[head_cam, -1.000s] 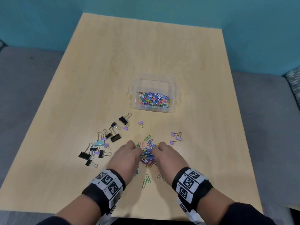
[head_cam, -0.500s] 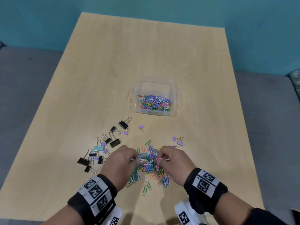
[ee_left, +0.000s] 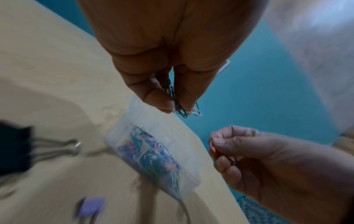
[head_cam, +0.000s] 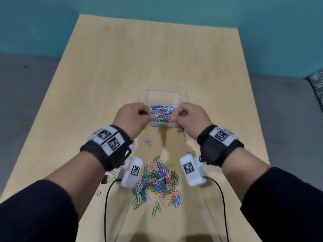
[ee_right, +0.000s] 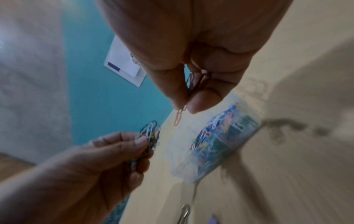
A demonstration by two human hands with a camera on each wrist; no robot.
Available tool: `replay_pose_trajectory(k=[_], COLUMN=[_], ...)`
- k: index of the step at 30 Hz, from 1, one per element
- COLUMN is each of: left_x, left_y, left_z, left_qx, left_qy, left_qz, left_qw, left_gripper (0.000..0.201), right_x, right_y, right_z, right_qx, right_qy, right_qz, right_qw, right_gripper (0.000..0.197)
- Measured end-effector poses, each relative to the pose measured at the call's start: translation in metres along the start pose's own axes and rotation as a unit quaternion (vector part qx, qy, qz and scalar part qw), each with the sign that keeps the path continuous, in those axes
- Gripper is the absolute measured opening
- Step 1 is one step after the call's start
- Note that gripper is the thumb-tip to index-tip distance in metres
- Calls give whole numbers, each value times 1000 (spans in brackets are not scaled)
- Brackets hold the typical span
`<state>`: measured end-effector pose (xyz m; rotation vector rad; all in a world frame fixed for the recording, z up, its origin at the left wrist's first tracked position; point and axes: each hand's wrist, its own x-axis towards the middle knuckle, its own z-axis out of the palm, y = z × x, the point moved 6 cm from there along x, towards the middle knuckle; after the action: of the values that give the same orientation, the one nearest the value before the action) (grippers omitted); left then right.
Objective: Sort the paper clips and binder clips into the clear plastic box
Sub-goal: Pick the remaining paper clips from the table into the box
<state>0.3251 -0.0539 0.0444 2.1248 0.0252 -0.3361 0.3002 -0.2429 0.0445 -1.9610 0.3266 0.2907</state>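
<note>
The clear plastic box (head_cam: 164, 95) sits mid-table with coloured paper clips (head_cam: 163, 114) inside. Both hands hover above its near edge. My left hand (head_cam: 134, 117) pinches a small bunch of paper clips (ee_left: 180, 104) between thumb and fingers. My right hand (head_cam: 189, 118) pinches a few paper clips (ee_right: 193, 84), with an orange one (ee_right: 178, 117) dangling. A loose pile of coloured paper clips (head_cam: 157, 182) lies on the table below my wrists. Small purple binder clips (head_cam: 148, 142) lie between pile and box.
Black binder clips (head_cam: 104, 179) peek out under my left forearm, and one shows blurred in the left wrist view (ee_left: 17, 148). The wooden table (head_cam: 157, 58) ends at a teal wall behind. Wrist camera cables (head_cam: 106, 198) hang over the near table edge.
Both hands lifted off the paper clip pile with clips pinched and moved forward to above the box. The head view shifted closer to the table.
</note>
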Motion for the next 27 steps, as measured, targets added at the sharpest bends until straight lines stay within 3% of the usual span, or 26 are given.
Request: replay_pose_trajectory(k=[4,7,9,11,12,14,16,18,20,23,25,27], left_x=[29,24,2,-39,-64,-118,-171,-205,-213,-205,-199,-195], left_y=[22,20,15,-2,-12,-42,-67,-84,-97,-102,-96,-92], left_z=[15,18,7,1,3,16,38,55,65,67,63,50], left_qx=[102,191,183,147,137,97,6,-28,-25,-63,-52,-35], left_qy=[-26,-31,-6,-11,-43,-172,-327,-395,-367,-264,-215,-151], left_qz=[31,47,68,86,87,37,-72,-135,-140,-125,-78,-40], left_qw=[994,980,981,985,986,980,942,908,919,954,972,987], left_gripper=[10,31,28,13,6,8,12,14,18,30,35,24], right_x=[31,27,4,-31,-52,-97,-142,-172,-181,-173,-166,-162], right_y=[-17,-18,-18,-3,12,46,73,92,101,106,102,100], right_z=[5,3,-3,0,7,26,46,65,79,92,90,78], right_qx=[-103,-259,-299,-272,-265,-242,-200,-192,-211,-189,-152,-117], right_qy=[-4,-16,11,-10,-56,-193,-326,-418,-435,-367,-320,-269], right_qz=[-12,-22,-80,-129,-125,-79,-16,27,40,40,47,58], right_qw=[995,966,951,954,955,948,924,888,874,910,934,954], right_gripper=[10,31,27,12,8,12,15,19,19,30,35,32])
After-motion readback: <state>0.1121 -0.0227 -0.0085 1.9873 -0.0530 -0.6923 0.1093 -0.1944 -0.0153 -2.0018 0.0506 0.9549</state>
